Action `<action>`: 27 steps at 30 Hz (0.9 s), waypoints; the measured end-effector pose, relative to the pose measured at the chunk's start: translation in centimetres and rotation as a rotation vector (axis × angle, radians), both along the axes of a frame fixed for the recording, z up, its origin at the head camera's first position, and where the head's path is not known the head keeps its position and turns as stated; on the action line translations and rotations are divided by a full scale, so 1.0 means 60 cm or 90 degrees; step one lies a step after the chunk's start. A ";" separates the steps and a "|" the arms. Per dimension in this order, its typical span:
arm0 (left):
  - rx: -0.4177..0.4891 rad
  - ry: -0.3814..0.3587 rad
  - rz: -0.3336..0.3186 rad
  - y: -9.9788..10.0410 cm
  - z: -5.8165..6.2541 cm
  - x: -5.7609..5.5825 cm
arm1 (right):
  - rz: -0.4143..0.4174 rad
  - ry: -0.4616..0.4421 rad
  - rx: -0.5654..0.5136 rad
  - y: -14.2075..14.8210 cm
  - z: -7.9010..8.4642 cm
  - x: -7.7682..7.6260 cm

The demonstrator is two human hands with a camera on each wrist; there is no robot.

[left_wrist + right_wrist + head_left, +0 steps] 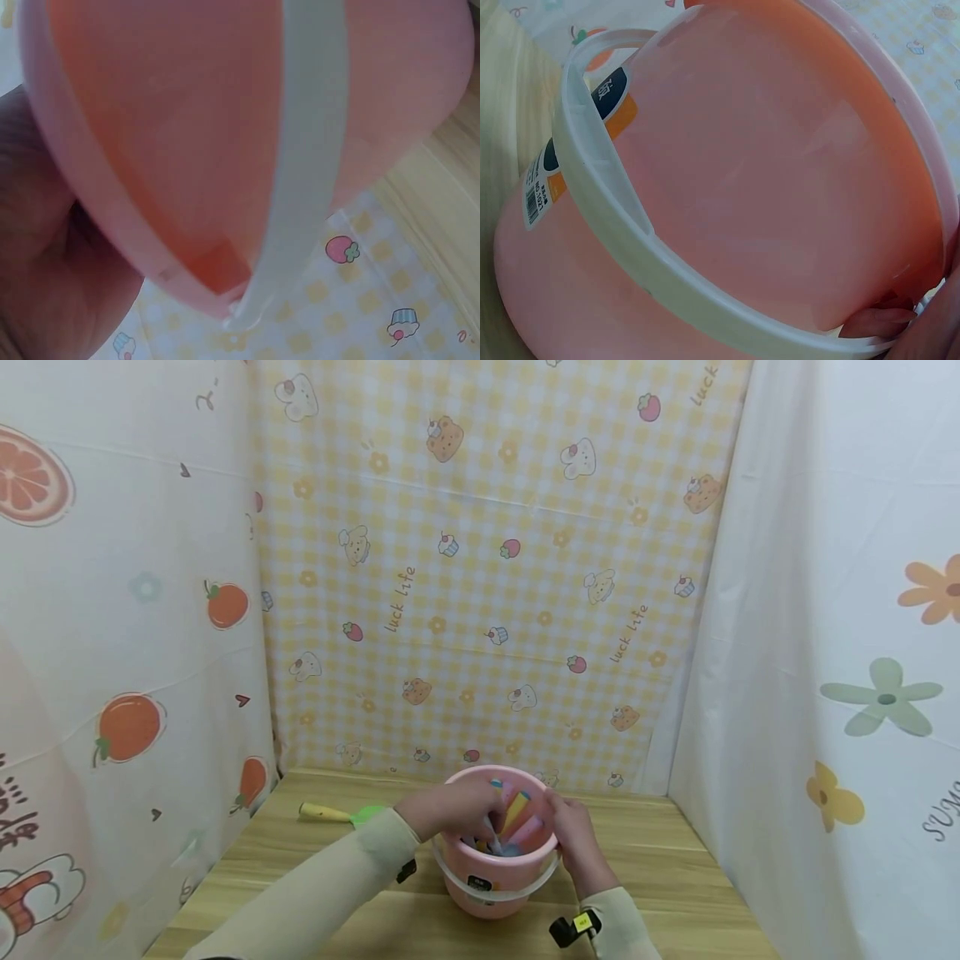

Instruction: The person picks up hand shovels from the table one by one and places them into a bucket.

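Note:
A pink bucket with a white carrying handle stands upright on the wooden table. My left hand reaches over its left rim, and its curled fingers pinch a pale stick-like thing inside, its lower end hidden among other items. A yellow-handled item and a pink one lean beside those fingers. On the right, my right hand grips the bucket's rim; fingertips show close under the rim, by the handle's end. The left wrist view shows mostly bucket wall and handle.
Left of the bucket lies a tool with a yellow handle and a light green head, partly behind my left sleeve. Printed curtains enclose the table at the back and both sides.

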State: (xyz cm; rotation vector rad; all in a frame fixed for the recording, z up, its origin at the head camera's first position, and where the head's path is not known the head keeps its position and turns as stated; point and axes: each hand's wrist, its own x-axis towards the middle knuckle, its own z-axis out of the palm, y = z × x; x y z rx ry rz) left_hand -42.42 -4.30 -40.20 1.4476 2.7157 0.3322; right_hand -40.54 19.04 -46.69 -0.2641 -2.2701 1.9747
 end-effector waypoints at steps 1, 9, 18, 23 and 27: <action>0.001 -0.002 -0.002 0.001 -0.003 0.000 | 0.000 0.000 0.000 0.000 0.000 0.000; -0.019 0.043 -0.013 0.010 -0.014 -0.005 | -0.002 0.000 0.005 -0.001 0.000 -0.001; -0.010 0.028 0.015 0.008 -0.016 -0.003 | 0.000 0.006 0.006 0.000 0.000 0.000; 0.024 -0.014 0.021 0.000 -0.012 -0.001 | -0.006 0.009 0.014 0.000 -0.003 0.000; 0.063 -0.027 0.024 -0.013 -0.009 -0.004 | -0.006 0.011 0.012 0.000 -0.005 -0.001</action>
